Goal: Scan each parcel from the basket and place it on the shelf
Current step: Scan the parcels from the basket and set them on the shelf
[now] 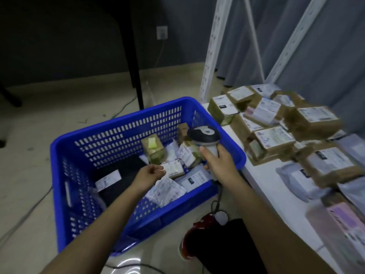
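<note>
Nearest me: my knee in dark trousers and a red shoe (194, 232) on the tile floor, w/ a black cable looping beside it. My left hand (151, 173) reaches into the blue basket (59, 175), fingers loosely curled w/ thumb near forefinger, holding nothing that I can make out; it hangs just above a small boxed parcel (173, 169) w/ a white label. My right hand (219, 158) is clamped round the grip of the scanner (204, 135), head pointing into the basket over its right rim. Inside the basket, parcels are bunched in the right half: white poly bags (167, 191) near me, brown taped boxes (153, 148) farther back, a black bag w/ a white label (108, 179) to the left. Right of the basket, touching its rim, the white shelf (262, 180) carries many brown boxes and grey bags, labels up. Beyond: white slotted uprights (214, 46), grey curtain, a wall socket (162, 32).
</note>
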`<state>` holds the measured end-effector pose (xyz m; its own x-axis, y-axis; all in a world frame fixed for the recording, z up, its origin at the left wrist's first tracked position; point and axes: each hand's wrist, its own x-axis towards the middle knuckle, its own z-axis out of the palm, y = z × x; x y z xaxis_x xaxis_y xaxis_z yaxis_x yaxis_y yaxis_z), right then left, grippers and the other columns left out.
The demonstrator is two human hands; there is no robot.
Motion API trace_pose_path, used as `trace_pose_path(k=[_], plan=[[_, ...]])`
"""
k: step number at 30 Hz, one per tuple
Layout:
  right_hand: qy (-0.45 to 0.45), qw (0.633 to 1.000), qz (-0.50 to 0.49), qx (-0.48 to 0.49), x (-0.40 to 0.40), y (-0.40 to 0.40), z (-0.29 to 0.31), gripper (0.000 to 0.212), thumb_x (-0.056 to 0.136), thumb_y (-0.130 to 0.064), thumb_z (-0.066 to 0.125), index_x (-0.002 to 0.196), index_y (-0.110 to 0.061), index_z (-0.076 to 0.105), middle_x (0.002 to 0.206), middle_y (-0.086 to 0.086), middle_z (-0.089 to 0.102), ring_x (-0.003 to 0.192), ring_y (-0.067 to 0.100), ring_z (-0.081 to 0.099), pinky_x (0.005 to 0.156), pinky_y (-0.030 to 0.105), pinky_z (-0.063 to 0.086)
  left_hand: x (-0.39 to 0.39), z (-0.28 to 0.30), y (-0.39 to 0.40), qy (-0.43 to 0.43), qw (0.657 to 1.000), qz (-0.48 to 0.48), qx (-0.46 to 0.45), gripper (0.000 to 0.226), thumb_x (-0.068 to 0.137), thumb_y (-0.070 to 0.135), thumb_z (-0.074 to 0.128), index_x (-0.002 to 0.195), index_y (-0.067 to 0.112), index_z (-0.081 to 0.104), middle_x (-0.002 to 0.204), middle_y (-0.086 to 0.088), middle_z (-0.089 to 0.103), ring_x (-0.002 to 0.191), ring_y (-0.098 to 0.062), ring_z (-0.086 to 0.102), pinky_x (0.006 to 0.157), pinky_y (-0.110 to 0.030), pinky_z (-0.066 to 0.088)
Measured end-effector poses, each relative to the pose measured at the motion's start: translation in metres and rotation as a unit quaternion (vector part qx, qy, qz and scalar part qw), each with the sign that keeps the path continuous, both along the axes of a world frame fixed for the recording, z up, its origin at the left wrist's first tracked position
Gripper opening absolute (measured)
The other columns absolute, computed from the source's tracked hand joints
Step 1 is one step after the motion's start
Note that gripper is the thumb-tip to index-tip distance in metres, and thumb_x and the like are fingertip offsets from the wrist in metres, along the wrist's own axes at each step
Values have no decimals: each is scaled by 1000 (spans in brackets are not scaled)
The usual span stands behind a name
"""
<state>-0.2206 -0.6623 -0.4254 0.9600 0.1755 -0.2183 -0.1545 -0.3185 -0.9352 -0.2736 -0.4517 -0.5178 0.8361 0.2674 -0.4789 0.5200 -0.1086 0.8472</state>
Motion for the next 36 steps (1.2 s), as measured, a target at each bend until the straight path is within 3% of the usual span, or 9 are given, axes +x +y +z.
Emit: trace_pose_path(k=[2,4,10,14,16,20,26,30,36], plan=[[21,1000,8,-2,1,5,-21,4,93,-32,60,93,-30,57,75,-6,58,64,10,55,59,26,44,4,-25,6,21,999,-7,25,16,87,7,67,102,2,62,88,-12,63,73,-13,57,64,-16,46],[25,1000,7,-8,6,5,-35,14,93,-28,62,82,-33,53,71,-6,55,60,10,52,56,24,40,10,-51,7,44,998,-18,50,22,85,8,70,105,2,62,86,-9,61,71,-9,53,60,-15,42],[33,999,19,-27,24,-4,-45,3,93,-29,61,91,-29,58,76,-8,59,61,1,56,57,20,44,33,-124,7,105,980,-103,136,22,82,6,71,100,-3,62,97,-9,58,95,-17,53,66,-20,33],[57,998,12,-12,32,-3,-49,6,92,-30,62,89,-25,60,73,-8,60,62,3,56,61,23,46,47,-251,37,174,955,-150,187,102,52,60,76,126,-6,53,130,-22,54,121,-33,52,94,-36,46],[64,998,15,-2,36,2,-49,10,91,-31,62,89,-21,61,71,-6,58,63,9,55,61,26,44,53,-283,42,195,949,-156,193,117,46,68,72,132,-7,46,132,-26,49,124,-38,48,99,-41,44],[65,998,23,-9,40,9,-52,17,92,-31,60,90,-14,60,69,0,54,59,12,51,58,29,45,64,-202,5,220,926,-169,254,77,86,36,69,140,-4,31,140,-22,37,132,-38,37,104,-41,31],[80,997,19,-5,42,4,-52,20,92,-30,60,91,-10,60,69,2,51,59,15,48,57,31,43,70,-198,-5,219,899,-192,327,53,98,34,49,138,1,37,136,-19,39,130,-36,39,108,-41,27],[83,996,14,5,40,1,-50,24,92,-28,61,95,-5,60,70,6,51,60,16,47,58,31,41,69,-186,-5,165,921,-190,296,44,90,30,62,120,2,48,119,-22,59,109,-38,57,87,-41,46],[65,998,0,-4,33,-4,-42,8,89,-23,67,86,-21,60,67,-8,56,54,1,54,53,18,44,52,-127,-6,32,967,-135,213,16,86,12,67,95,10,54,91,-10,64,87,-27,61,75,-34,45]])
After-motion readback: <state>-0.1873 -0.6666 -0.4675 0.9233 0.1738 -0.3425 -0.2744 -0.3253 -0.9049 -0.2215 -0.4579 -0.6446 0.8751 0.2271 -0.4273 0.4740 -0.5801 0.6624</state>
